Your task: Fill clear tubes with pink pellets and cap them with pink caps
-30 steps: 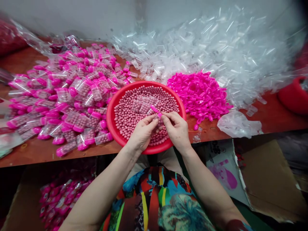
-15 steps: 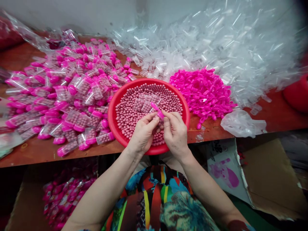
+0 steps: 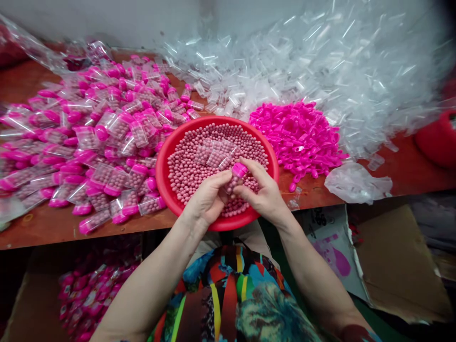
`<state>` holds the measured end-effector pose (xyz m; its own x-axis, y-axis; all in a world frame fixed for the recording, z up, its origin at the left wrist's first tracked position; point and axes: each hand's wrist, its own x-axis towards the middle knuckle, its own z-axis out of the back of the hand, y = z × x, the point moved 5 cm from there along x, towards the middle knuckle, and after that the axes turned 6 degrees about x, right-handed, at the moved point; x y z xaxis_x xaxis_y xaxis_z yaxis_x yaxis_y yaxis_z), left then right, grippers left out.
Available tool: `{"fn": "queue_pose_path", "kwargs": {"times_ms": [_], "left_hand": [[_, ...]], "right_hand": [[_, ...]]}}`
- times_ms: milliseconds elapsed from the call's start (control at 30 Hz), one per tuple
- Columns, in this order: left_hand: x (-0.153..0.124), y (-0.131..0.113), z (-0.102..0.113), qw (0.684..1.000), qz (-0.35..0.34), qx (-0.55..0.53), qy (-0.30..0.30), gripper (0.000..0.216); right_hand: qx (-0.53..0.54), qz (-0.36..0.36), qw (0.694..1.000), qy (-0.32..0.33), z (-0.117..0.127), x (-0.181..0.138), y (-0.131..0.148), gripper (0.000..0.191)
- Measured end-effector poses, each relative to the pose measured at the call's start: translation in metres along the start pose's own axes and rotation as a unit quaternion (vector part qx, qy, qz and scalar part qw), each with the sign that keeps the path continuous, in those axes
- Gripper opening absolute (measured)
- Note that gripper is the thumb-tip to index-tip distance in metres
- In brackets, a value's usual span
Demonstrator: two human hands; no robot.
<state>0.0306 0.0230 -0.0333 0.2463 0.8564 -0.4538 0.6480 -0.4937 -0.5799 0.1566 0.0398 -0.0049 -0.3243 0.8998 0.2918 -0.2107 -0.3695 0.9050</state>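
Left hand [image 3: 210, 194] is pinching a bead-filled vial [image 3: 233, 182], pink cap [image 3: 239, 169] facing away. Right hand [image 3: 263, 192] is curving around the vial's other side, index fingertip at the cap; can't tell if it's gripping. Vial is sitting between the hands, over the red basin [image 3: 163, 173]. Pink beads [image 3: 185, 161] are filling the basin below them; capped vials [image 3: 218, 153] are lying on the beads just beyond the hands. On the table [image 3: 423, 173]: filled-vial pile [image 3: 103, 128] is spreading left of the hands, loose pink caps [image 3: 299, 137] are heaping beyond the right hand, clear vials [image 3: 309, 66] are piling farther behind.
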Motion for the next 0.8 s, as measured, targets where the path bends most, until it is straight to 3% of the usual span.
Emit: {"fn": "queue_pose_path", "kwargs": {"times_ms": [100,267,433,600,800], "left_hand": [[-0.001,0.002,0.000,1.000,0.008,0.003,-0.025,0.006],[-0.003,0.005,-0.001,1.000,0.012,0.022,-0.004,0.011],[-0.003,0.010,-0.005,0.996,0.013,0.089,0.014,0.018],[-0.008,0.008,-0.009,0.986,-0.064,0.153,-0.001,0.016],[-0.016,0.000,-0.015,0.954,-0.173,0.246,0.012,0.020]], "right_hand": [[-0.135,0.071,0.988,0.015,-0.011,-0.009,0.002,0.088],[-0.208,0.143,0.967,-0.046,-0.015,-0.012,0.006,0.073],[-0.261,0.150,0.951,-0.074,-0.014,-0.019,0.009,0.066],[-0.299,0.158,0.938,-0.074,-0.016,-0.024,0.009,0.064],[-0.326,0.157,0.930,-0.060,-0.020,-0.021,0.007,0.066]]}}
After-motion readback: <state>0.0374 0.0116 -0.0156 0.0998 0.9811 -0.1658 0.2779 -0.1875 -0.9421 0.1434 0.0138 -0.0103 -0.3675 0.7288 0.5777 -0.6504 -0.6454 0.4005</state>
